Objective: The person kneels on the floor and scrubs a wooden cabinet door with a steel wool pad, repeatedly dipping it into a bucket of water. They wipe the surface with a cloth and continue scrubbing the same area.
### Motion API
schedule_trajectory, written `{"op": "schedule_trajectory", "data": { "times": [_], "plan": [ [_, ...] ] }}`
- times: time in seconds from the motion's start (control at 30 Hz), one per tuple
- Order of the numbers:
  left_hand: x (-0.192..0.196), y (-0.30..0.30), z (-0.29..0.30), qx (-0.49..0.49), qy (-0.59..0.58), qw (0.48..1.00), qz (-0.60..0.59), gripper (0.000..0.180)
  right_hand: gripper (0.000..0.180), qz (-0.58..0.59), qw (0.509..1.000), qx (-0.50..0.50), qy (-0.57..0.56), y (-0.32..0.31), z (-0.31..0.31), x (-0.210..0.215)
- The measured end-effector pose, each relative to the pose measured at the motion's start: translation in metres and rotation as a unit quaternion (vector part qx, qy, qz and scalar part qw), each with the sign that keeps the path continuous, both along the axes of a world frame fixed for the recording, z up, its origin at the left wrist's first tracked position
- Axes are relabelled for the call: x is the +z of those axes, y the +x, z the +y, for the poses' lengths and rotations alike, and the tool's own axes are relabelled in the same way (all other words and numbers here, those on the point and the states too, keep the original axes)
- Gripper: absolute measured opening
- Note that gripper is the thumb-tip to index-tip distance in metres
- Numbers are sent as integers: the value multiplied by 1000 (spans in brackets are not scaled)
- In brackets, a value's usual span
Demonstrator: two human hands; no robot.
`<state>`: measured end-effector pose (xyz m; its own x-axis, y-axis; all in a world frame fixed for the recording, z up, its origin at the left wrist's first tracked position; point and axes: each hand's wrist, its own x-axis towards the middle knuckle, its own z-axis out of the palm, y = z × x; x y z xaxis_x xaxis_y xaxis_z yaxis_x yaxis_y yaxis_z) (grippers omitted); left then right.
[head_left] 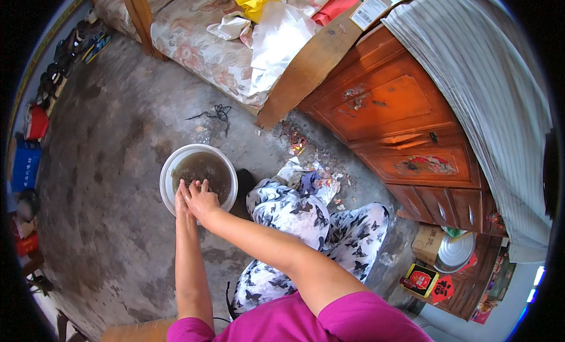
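A round white bucket (166, 176) stands on the floor in front of me, with murky brown water (206, 168) in it. Over its near part my left hand (182, 202) and my right hand (202, 199) meet, palms toward each other. The right hand's fingers are stretched and slightly apart, lying against the left hand. Part of the left hand is hidden behind the right; the fingers that show are straight. I see no object between them. Both bare forearms reach in from below.
Paper scraps and litter (321, 180) lie right of the bucket, by my patterned trousers (288, 209). A dark cord (218, 113) is on the floor beyond. Farther off are a floral sofa (200, 53) and an orange wooden cabinet (406, 106). Shoes (65, 59) line the left wall.
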<state>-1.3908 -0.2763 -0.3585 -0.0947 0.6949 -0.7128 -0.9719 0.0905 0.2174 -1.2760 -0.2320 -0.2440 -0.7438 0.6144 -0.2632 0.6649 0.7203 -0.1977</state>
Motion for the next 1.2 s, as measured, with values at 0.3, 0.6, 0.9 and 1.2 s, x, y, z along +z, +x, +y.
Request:
{"op": "schedule_trajectory", "data": {
  "times": [0.3,0.6,0.9,1.2],
  "plan": [
    [31,48,23,119,-97,987,-55,42,48,85,994,-14,67,45,30,-28],
    [37,52,48,196,-177,959,104,50,17,20,976,-128,-175,40,45,-24],
    [62,21,57,135,-38,979,149,52,39,44,941,-144,-304,17,61,-9],
    [63,-17,43,47,62,986,146,52,57,158,880,-139,-426,-10,52,-29]
  ]
}}
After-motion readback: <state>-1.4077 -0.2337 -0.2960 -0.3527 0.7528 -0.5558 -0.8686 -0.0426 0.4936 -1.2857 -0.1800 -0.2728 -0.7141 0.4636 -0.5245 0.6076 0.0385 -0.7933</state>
